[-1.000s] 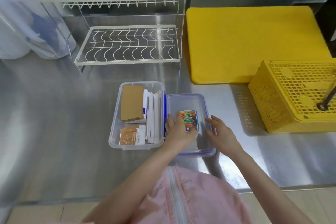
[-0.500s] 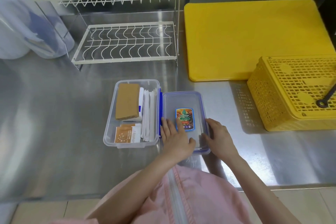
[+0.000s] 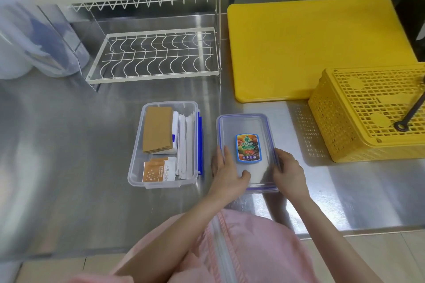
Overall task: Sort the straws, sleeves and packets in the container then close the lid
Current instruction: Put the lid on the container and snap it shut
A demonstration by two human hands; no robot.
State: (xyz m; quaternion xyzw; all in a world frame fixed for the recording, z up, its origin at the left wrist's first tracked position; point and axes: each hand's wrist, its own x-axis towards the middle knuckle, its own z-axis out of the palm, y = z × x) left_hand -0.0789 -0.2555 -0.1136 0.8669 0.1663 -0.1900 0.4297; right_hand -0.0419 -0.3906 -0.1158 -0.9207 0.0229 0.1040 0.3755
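Both hands grip the lid (image 3: 247,135) lying on the desk (image 3: 69,167): left hand (image 3: 226,172) at its 7 o'clock edge, right hand (image 3: 288,171) at 4 o'clock, fingers curled on the rim. The open container (image 3: 135,167) sits at the lid's 9 o'clock, contents sorted. Risks: slick lid slipping, or catching tall sleeves (image 3: 157,130) and seating crooked.

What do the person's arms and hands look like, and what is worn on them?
Both forearms are bare, with no sleeves reaching them. The left hand and right hand wear no gloves, and no rings or watch can be seen. A pink garment with a stitched seam shows below the arms.
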